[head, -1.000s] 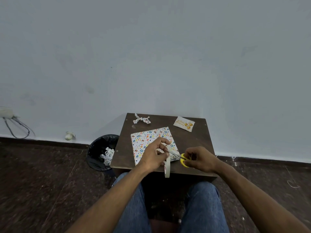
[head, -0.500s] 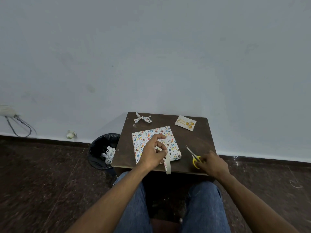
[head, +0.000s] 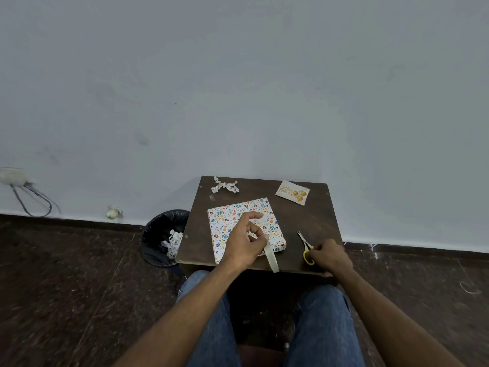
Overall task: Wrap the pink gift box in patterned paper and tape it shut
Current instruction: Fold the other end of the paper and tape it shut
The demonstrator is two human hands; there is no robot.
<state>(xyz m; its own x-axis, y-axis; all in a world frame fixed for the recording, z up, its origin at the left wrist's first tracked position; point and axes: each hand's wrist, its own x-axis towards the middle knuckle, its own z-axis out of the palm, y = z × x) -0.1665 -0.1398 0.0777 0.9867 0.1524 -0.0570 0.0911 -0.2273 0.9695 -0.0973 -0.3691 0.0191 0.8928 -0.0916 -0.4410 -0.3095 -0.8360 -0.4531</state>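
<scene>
Gift box (head: 232, 218), already papered, lies flat mid-bench (head: 312, 221); likely light, stiff, slick-skinned, best pinned from above. Left hand (head: 244, 241) pinches limp tape (head: 272, 256) over it. Right hand's (head: 329, 256) grip curls on yellow scissors (head: 307, 251).

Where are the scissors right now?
The scissors lie at the table's near right edge, right of the wrapped box, handles under the right hand.

Pale wall (head: 238, 88), dark speckled floor (head: 66, 287)
</scene>
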